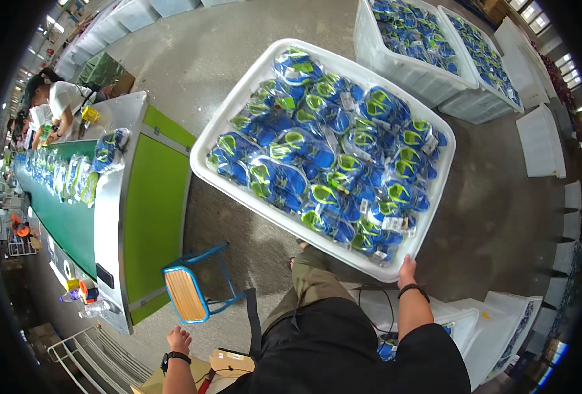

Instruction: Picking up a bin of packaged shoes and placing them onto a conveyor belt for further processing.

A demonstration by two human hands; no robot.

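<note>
A large white plastic tub [279,218] stands in front of me, turned at an angle. It is heaped with blue and lime-green shoes [297,146], bagged in clear plastic. At the tub's near right corner my right hand [407,270] grips the rim, fingers over the edge. My left hand [179,339] hangs low on the left, empty, its fingers loosely bent and a little apart. Nearest to it is a stool [184,295] with a slatted wooden seat and a blue metal frame.
On the left runs a green conveyor belt [58,213] with a lime-green side panel [153,223], carrying more bagged shoes. A person [64,98] works at its far side. More filled tubs [402,69] stand far right, others near right [501,328]. A metal rack [97,358] is lower left.
</note>
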